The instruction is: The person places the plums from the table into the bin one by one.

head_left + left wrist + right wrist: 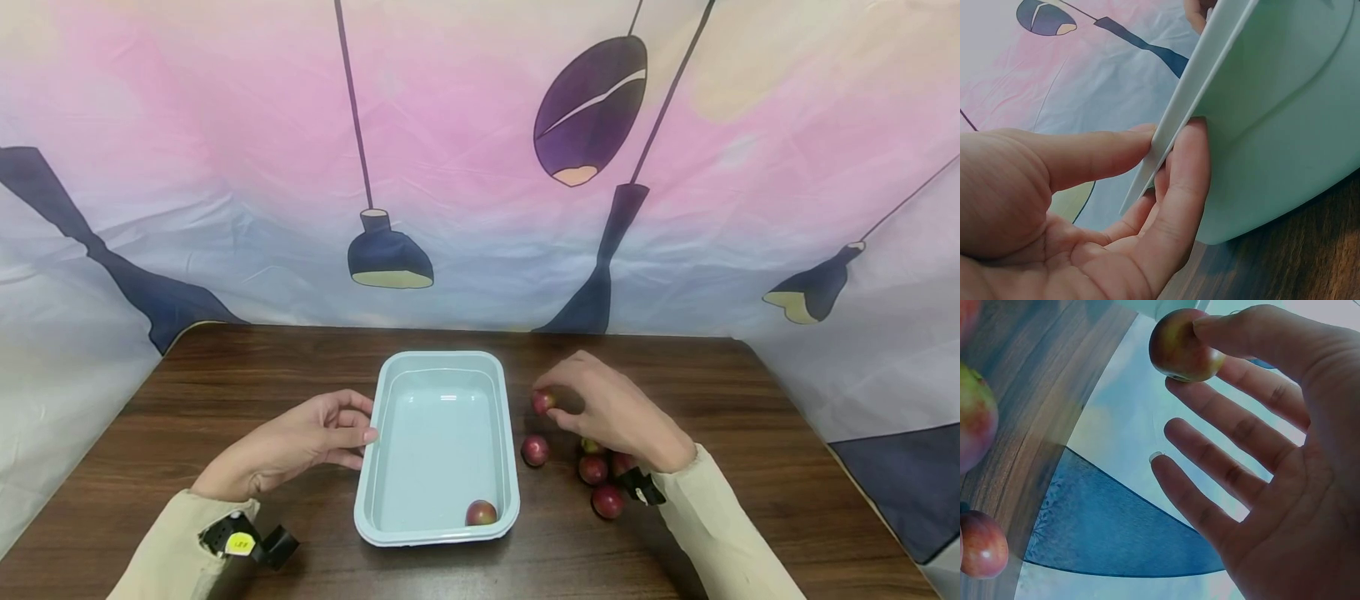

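Observation:
My left hand (322, 433) pinches the left rim of a pale blue plastic tray (363, 492). In the left wrist view the thumb lies on one side of the rim (1175, 94) and the fingers on the other. One plum (481, 512) lies inside the tray at its near right corner. To the right of the tray, my right hand (607, 404) holds a red and yellow-green plum (1179, 347) between thumb and fingertips, while its other fingers stretch out. Just below that hand, a single plum (535, 450) rests on the table beside the tray.
More plums (593, 469) sit in a loose group on the dark wooden table (300, 358), partly hidden under my right hand and wrist. A printed cloth (465, 167) with lamp shapes hangs behind the table's far edge.

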Demonstrator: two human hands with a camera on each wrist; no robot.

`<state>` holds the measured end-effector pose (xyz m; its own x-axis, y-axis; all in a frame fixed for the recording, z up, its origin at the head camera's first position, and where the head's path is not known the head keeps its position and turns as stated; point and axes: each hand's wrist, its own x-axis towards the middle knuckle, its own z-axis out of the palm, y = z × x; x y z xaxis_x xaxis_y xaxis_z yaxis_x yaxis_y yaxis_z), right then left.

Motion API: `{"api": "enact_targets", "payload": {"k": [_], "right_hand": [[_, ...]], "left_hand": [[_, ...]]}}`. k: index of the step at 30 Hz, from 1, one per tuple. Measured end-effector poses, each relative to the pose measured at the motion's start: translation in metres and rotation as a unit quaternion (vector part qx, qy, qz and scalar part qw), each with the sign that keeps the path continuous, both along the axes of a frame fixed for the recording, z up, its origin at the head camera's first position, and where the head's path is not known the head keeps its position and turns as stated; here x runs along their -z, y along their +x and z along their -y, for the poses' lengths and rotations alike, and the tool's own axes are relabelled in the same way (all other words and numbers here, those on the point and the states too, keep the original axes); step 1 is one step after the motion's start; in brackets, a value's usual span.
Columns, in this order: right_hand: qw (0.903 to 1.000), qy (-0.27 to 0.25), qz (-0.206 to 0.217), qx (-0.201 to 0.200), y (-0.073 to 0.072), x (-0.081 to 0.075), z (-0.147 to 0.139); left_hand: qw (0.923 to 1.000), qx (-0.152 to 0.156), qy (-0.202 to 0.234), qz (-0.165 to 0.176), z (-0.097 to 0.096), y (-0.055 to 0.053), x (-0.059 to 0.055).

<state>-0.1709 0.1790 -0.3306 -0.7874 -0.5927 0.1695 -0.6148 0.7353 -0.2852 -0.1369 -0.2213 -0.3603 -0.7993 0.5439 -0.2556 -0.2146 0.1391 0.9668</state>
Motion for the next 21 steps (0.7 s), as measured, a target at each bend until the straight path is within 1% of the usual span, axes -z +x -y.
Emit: {"api": "enact_targets", "payload": {"k": [14, 21], "right_hand": [[0.9999, 0.006, -0.006, 0.013, 0.0076, -0.0068, 0.0026], [0.9999, 0.003, -0.016, 0.004, 0.0103, -0.01, 0.0047]], "left_hand": [[1.0, 0.0, 0.002, 0.0, -0.0004, 0.0001, 0.0008], [1.0, 0.0, 0.004, -0.001, -0.0005, 0.0003, 0.0004]]}}
